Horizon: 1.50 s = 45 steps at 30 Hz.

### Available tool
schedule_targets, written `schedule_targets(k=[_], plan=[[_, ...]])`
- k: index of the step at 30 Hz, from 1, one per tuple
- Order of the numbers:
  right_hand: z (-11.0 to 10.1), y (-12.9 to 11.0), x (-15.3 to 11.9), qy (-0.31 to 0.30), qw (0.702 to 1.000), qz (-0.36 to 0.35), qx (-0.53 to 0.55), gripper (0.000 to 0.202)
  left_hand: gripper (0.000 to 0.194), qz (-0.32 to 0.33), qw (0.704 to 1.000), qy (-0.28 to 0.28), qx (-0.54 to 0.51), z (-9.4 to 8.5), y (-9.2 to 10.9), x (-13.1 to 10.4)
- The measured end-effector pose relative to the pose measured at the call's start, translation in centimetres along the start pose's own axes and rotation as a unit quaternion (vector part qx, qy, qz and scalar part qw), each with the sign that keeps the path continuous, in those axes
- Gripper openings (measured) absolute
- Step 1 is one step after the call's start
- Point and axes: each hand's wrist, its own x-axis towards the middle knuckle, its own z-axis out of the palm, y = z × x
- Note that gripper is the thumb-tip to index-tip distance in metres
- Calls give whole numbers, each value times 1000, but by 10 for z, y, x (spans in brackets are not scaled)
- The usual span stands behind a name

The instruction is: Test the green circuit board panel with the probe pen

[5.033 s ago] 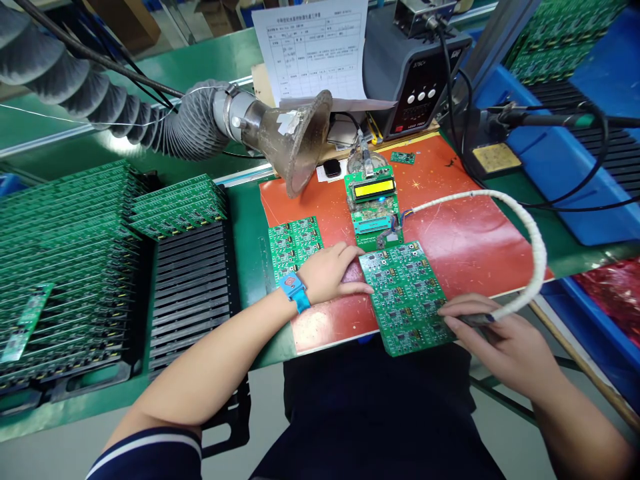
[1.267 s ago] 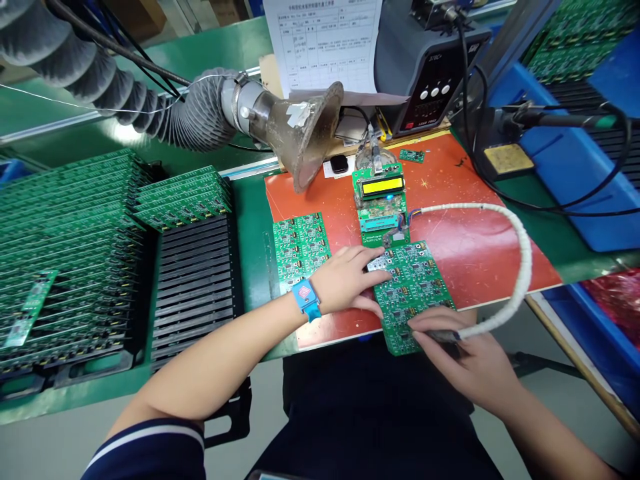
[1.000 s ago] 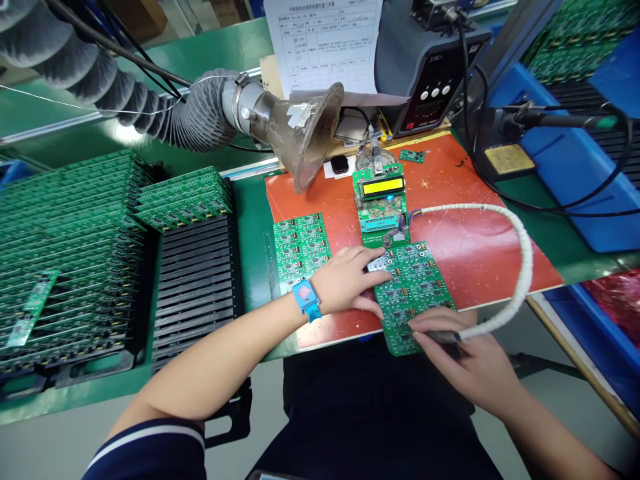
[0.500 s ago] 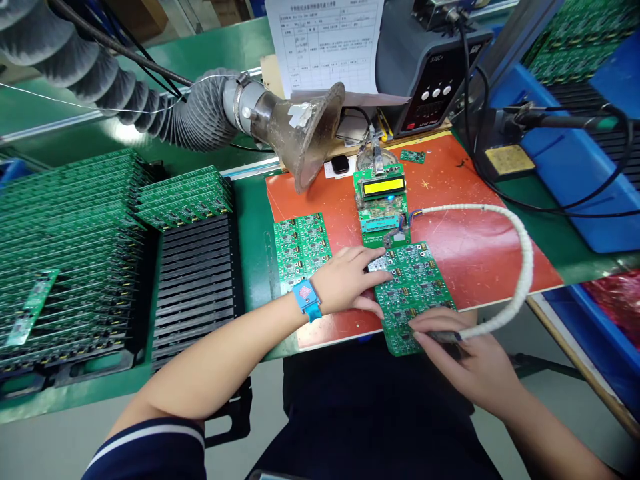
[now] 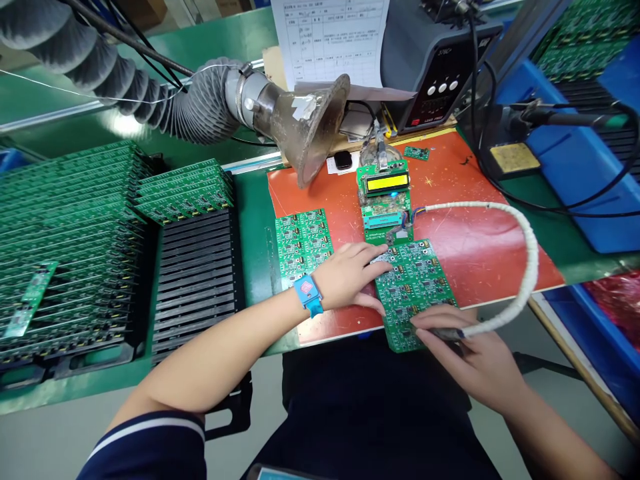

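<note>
1. Left hand (image 5: 345,275) lies open with fingers spread, its index and middle fingertips on the upper left part of the circuit board panel (image 5: 425,283) and its thumb at the left edge. A blue wrist strap (image 5: 306,291) circles the wrist.
2. Right hand (image 5: 483,357) is closed in a pinch on a dark probe (image 5: 447,334), over the lower part of the same panel; whether the probe tip touches it cannot be told.
3. That panel lies at the front of the red mat (image 5: 487,257), its lower end reaching past the mat's front edge.
4. From the probe, a white-wrapped cable (image 5: 533,260) arches over the mat to the programmer board (image 5: 385,205), just beyond the panel, whose display (image 5: 387,182) glows yellow.
5. Left of these, a second panel (image 5: 295,250) lies partly on the mat, near the left hand.
6. Farther left on the green tabletop (image 5: 257,247), a black slotted rack (image 5: 193,280) holds upright boards (image 5: 185,193) toward its back.
7. Behind the mat stand a soldering station (image 5: 425,67) and a printed sheet (image 5: 333,50); a fume extractor funnel (image 5: 305,137) hangs over its back left part.
</note>
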Motion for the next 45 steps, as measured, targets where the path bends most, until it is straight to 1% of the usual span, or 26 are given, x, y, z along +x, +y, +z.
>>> schedule_targets(k=[7,13,16,22,26,31,35,39,45], plan=[[0,4,-2,-11,1000,-1,-9,11,75,-2,1000,-7,-3,0,0,0],[-5,0,-3,-29,999,17,-6,12,75,-9,1000,-20,-11,-3,1,1],[-5,-1,0,-16,1000,23,-6,14,74,-12,1000,-19,-16,-3,1,0],[2,5,17,44,999,24,7,9,73,-13,1000,-18,-14,-3,1,0],[6,8,23,41,999,24,9,9,73,-11,1000,-17,-20,-4,2,0],[6,8,22,41,999,15,3,9,72,-17,999,-27,-25,-4,2,1],[6,9,22,43,999,10,-12,9,71,-14,999,-23,-22,-4,2,2],[7,10,22,36,999,-5,-14,14,71,-9,1000,-16,-19,-5,2,1],[11,12,23,52,998,-14,-27,14,72,-7,1000,-10,-24,-2,0,0]])
